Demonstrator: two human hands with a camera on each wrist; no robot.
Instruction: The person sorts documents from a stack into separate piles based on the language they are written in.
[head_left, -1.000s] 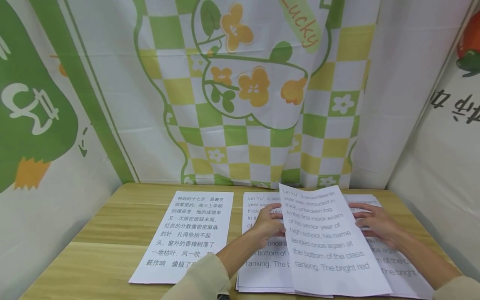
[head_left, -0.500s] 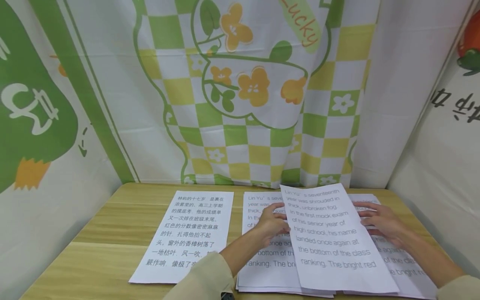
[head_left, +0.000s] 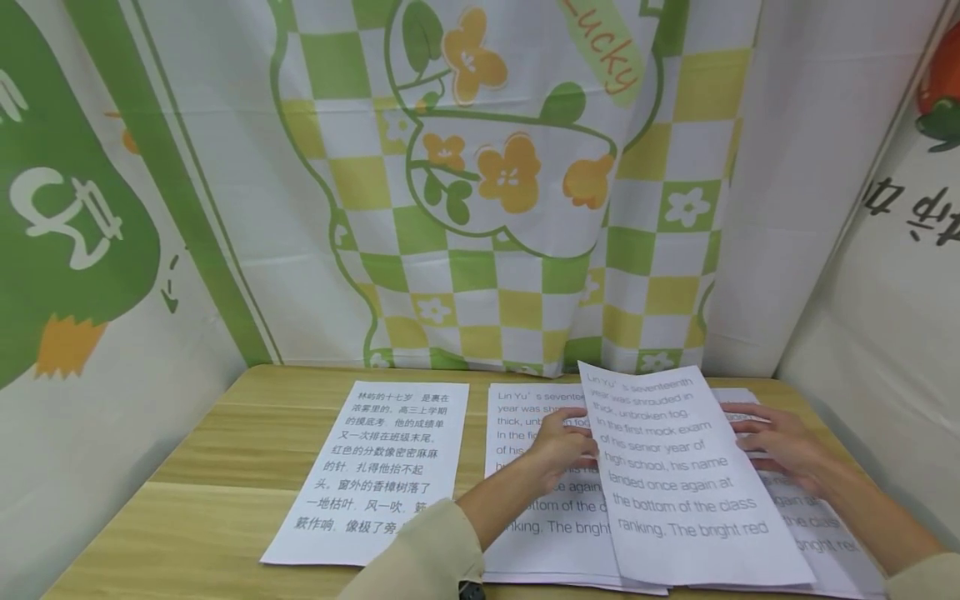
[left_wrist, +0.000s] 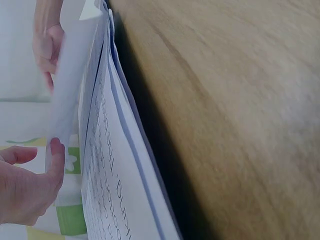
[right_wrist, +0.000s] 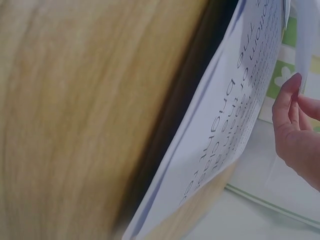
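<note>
A printed sheet of paper [head_left: 686, 483] with large English text is raised at a slant over paper stacks. My left hand [head_left: 561, 450] is at its left edge, with fingertips on the paper in the left wrist view. On the other side my right hand [head_left: 780, 450] pinches the right edge between thumb and fingers, as the right wrist view shows. Beneath lie a left stack [head_left: 540, 554] and a right stack [head_left: 840, 558] with the same English text. The raised sheet hides the seam between them and part of both stacks.
A sheet with Chinese text [head_left: 382, 467] lies on the wooden table [head_left: 195, 492] at the left, its lower right corner covered by my left sleeve [head_left: 427, 558]. A patterned curtain [head_left: 495, 308] hangs along the back edge, with printed cloth walls on both sides.
Both hands have shifted slightly to the right, carrying the raised sheet with them. More of the left stack shows now, and less of the right one.
</note>
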